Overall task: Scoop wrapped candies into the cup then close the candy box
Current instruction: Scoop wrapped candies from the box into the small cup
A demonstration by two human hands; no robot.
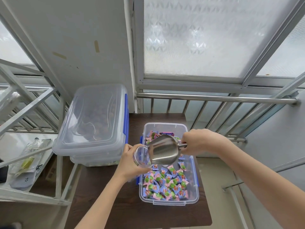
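An open clear plastic candy box point(195, 179) with blue latches sits on the dark wooden table point(115, 204). It holds several pink, blue and green wrapped candies point(166, 184). My left hand point(130, 162) grips a clear plastic cup point(141, 156), tilted on its side over the box's left edge. My right hand point(198, 142) holds the handle of a metal scoop point(162, 152). The scoop is tipped with its mouth at the cup's opening. The inside of the scoop is hidden from me.
Closed clear boxes with blue latches are stacked at the table's back left, the top one point(92, 119) holding brown items. A metal shelf frame point(24, 162) with packets stands to the left. A steel railing point(214, 97) and windows lie behind the table.
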